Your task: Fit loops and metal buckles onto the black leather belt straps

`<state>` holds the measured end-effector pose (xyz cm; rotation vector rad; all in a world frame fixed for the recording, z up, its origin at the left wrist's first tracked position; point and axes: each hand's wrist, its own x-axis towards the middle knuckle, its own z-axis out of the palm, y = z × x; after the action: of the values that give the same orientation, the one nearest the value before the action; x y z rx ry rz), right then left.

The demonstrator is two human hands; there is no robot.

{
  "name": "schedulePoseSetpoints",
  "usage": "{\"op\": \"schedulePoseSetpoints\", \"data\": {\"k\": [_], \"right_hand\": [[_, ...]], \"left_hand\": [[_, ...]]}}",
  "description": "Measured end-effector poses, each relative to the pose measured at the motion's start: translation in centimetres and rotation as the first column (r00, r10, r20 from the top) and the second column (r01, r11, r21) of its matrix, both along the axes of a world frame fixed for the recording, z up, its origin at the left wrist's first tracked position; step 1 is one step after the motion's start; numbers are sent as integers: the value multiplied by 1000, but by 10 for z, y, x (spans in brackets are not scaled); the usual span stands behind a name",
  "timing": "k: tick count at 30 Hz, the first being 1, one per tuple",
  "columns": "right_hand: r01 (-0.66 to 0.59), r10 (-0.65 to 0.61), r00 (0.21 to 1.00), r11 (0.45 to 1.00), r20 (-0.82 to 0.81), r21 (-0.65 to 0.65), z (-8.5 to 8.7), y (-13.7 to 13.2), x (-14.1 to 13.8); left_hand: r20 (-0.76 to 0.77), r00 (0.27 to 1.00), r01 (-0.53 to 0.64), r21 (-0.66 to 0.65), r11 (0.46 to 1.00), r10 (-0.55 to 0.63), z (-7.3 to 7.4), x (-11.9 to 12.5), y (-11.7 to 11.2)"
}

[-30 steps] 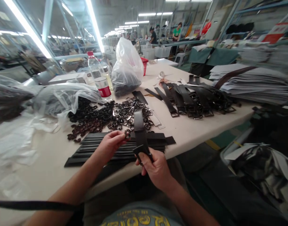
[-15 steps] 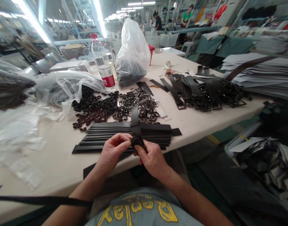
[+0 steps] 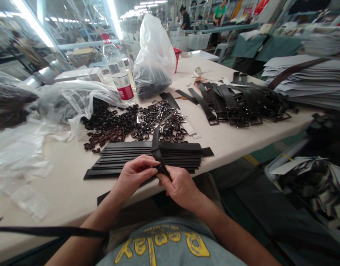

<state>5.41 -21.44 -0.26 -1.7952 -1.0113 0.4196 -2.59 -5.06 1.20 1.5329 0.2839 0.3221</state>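
Both my hands meet at the table's front edge on one black belt strap [image 3: 155, 142], which rises from them over a row of strips. My left hand [image 3: 138, 171] pinches the near part of the strap between thumb and fingers. Closed around the same part from the other side is my right hand [image 3: 179, 184]. The strap's gripped end is mostly covered by my fingers. Under and beyond my hands lie several flat black strips [image 3: 125, 155], fanned side by side. Past them spread loose metal buckle parts [image 3: 155, 114] and black rings [image 3: 108, 120].
Dark red loops [image 3: 103, 137] lie beside the rings. Behind stand a red-capped bottle [image 3: 118, 74] and a clear plastic bag [image 3: 153, 62] of dark parts. Buckled belts [image 3: 233, 103] are piled at right, near a stack of white sheets [image 3: 305, 77]. Other people work in the background.
The strap has turned in my hands and now shows its narrow side. My fingers have drawn closer together on it; the whole view has shifted slightly.
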Motion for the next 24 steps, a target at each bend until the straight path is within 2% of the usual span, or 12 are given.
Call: {"op": "schedulePoseSetpoints", "data": {"k": [3, 7, 8, 10, 12, 14, 17, 20, 24], "right_hand": [[-53, 64, 963, 997, -262, 48, -3, -1, 0], [-58, 126, 887, 985, -445, 163, -5, 0, 2], [-61, 137, 879, 982, -457, 178, -3, -1, 3], [-82, 155, 875, 981, -458, 177, 2, -3, 6], [-105, 168, 877, 981, -450, 161, 7, -6, 9], [-125, 182, 874, 980, -451, 154, 10, -9, 11], [-128, 193, 872, 977, -451, 170, 5, -13, 12], [-47, 124, 888, 983, -443, 179, -5, -15, 12], [43, 45, 900, 981, -433, 190, -11, -15, 9]], "left_hand": [[3, 999, 50, 104, 993, -50, 2, 1, 0], [-28, 997, 73, 29, 997, -72, 0, -1, -5], [-23, 997, 76, 53, 996, -75, 0, -2, -7], [1, 997, 74, 218, 973, -76, 1, -4, -8], [29, 995, 70, 423, 903, -91, 4, -4, -9], [31, 991, 91, 555, 827, -130, 9, -4, -9], [-13, 978, 171, 621, 765, -208, 16, -2, -9], [-64, 959, 253, 640, 726, -278, 20, 2, -11], [-75, 950, 282, 618, 734, -302, 17, 6, -13]]}}
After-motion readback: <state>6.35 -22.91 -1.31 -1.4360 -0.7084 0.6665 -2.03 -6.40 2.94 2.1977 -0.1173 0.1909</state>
